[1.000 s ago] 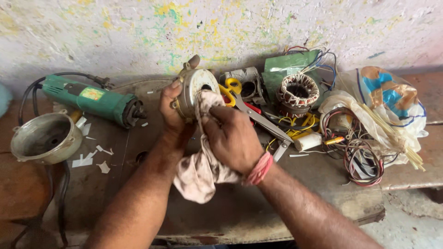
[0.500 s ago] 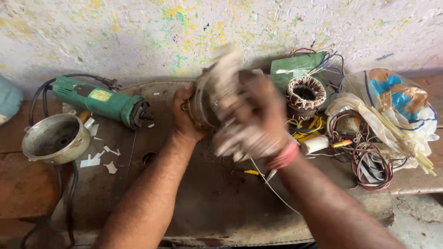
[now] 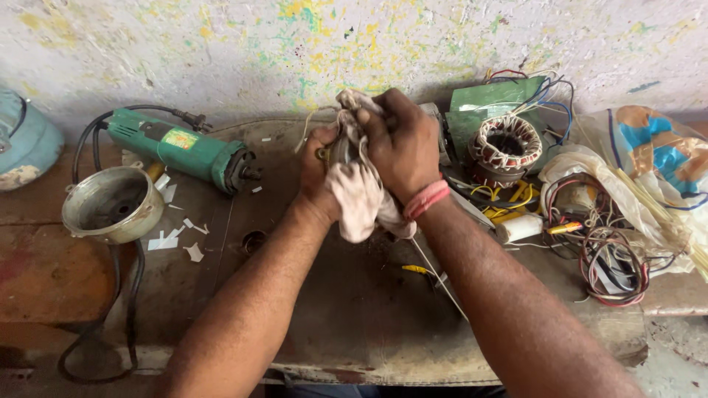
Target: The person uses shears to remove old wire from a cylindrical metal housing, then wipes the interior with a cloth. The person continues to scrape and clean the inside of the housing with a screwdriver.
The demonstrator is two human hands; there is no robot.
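Head view: two hands [image 3: 369,158], one rag [image 3: 361,203]

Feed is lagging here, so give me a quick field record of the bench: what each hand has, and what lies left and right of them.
left hand: grips a metal part, mostly hidden under the rag
right hand: presses a dirty pale rag over that part
left of hands: green angle grinder lying on its side, round metal housing, white paper scraps
right of hands: wound copper stator, green board with wires, tangle of cables, plastic bag
surface: worn workbench against a paint-speckled wall
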